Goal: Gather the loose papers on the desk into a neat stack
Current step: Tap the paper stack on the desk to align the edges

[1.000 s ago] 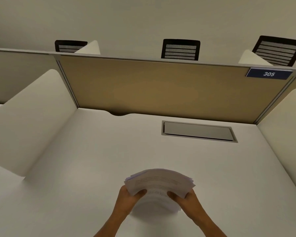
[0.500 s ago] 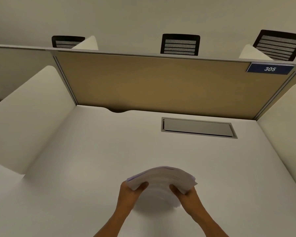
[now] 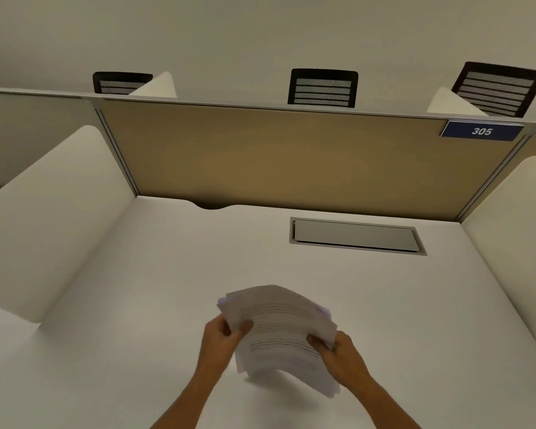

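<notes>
One stack of papers (image 3: 282,332), its sheets too many and too blurred to count, is held above the desk (image 3: 136,289) near the front edge. Two hands: the left hand (image 3: 222,334) grips the stack's left side, the right hand (image 3: 338,351) its right side. One desk. One rectangular cover plate (image 3: 356,236), set in the surface near the back edge, right of centre. One tan back panel (image 3: 276,159). Two white side dividers, one at the left edge (image 3: 50,218), one at the right edge (image 3: 520,227). One blue label (image 3: 481,130) reading 305. Three black mesh chair backs (image 3: 322,88) beyond the panel.
</notes>
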`<control>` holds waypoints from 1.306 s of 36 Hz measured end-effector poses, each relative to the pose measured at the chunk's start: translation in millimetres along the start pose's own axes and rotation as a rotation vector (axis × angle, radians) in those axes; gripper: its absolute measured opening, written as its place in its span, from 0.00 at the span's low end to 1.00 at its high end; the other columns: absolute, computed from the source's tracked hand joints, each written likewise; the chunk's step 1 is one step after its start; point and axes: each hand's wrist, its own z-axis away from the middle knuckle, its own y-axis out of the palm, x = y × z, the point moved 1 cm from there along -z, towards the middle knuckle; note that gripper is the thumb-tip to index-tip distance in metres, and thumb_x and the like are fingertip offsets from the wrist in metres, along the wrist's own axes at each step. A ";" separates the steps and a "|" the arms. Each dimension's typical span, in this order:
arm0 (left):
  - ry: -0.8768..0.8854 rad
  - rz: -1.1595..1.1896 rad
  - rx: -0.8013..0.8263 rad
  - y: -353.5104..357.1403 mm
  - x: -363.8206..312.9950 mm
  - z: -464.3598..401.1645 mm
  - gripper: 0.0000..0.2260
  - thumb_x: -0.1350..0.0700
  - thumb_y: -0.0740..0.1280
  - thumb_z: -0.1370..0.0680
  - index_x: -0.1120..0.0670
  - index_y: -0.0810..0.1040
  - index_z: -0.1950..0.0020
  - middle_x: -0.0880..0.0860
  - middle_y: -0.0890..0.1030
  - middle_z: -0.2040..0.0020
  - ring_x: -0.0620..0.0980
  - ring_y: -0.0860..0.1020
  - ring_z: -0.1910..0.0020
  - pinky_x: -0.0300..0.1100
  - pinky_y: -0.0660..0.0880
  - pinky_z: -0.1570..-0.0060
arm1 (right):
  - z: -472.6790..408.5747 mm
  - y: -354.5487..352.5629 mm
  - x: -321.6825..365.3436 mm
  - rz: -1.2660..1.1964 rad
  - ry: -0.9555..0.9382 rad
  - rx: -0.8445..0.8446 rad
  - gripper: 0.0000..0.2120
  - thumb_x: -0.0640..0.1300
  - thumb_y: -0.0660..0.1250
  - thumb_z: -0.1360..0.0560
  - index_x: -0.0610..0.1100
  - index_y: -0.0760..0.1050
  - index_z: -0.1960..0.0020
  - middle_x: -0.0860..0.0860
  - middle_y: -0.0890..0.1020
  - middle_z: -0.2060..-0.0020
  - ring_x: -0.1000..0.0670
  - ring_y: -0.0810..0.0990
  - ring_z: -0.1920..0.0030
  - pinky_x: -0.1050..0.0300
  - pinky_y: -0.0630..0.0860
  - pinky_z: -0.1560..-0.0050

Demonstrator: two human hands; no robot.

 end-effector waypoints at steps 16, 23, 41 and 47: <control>0.395 -0.618 0.582 4.2 -59.2 -30.2 0.10 0.54 0.73 0.26 0.46 0.82 0.45 0.37 0.84 0.49 0.34 0.80 0.50 0.30 0.77 0.51 | -9.5 -47.7 82.0 0.874 -0.246 0.234 0.11 0.48 0.61 0.22 0.51 0.81 0.45 0.48 0.86 0.52 0.47 0.83 0.57 0.57 0.75 0.61; 0.164 -0.365 0.248 9.2 -19.7 -22.0 0.13 0.63 0.70 0.26 0.46 0.83 0.65 0.44 0.82 0.69 0.37 0.77 0.68 0.32 0.73 0.66 | -6.5 -52.5 52.8 0.732 -0.190 0.268 0.14 0.52 0.63 0.24 0.55 0.80 0.41 0.54 0.86 0.48 0.51 0.84 0.53 0.58 0.81 0.56; -0.150 -0.117 -0.102 -13.6 29.9 -10.7 0.07 0.60 0.74 0.26 0.47 0.83 0.60 0.51 0.86 0.64 0.51 0.84 0.62 0.41 0.79 0.65 | 4.2 -44.2 -28.4 -0.398 -0.008 0.115 0.12 0.38 0.74 0.26 0.50 0.86 0.46 0.50 0.88 0.49 0.51 0.86 0.46 0.60 0.80 0.50; -0.117 -0.177 0.016 -23.9 33.1 -7.8 0.13 0.64 0.73 0.27 0.45 0.83 0.55 0.45 0.87 0.59 0.42 0.84 0.61 0.34 0.78 0.60 | 5.4 -22.0 -37.1 -0.424 0.054 -0.019 0.09 0.42 0.74 0.26 0.54 0.86 0.48 0.55 0.88 0.52 0.57 0.86 0.50 0.66 0.79 0.56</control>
